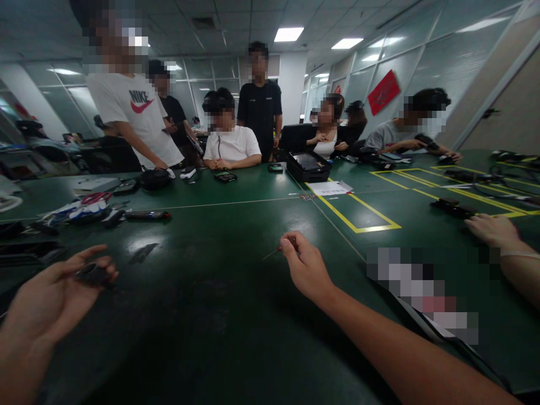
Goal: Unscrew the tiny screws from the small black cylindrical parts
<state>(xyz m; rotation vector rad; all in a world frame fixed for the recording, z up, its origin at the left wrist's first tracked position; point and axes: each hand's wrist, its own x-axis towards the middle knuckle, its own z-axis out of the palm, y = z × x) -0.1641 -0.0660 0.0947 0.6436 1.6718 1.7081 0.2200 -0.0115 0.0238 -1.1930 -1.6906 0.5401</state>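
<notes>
NIKE on white T-shirt, black shirt with apparently unreadable lettering

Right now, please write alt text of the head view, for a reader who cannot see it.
The right-hand grip holds a thin-shafted tool, and the left-hand grip holds a small dark object, at a green table. Other people sit and stand around it.

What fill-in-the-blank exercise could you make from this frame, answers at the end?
In the picture, the thin-shafted tool in the right hand is to the ____ of the dark object in the left hand.
The tabletop is ____.
The tape outlines on it are ____.
Missing words: right; green; yellow.
</notes>
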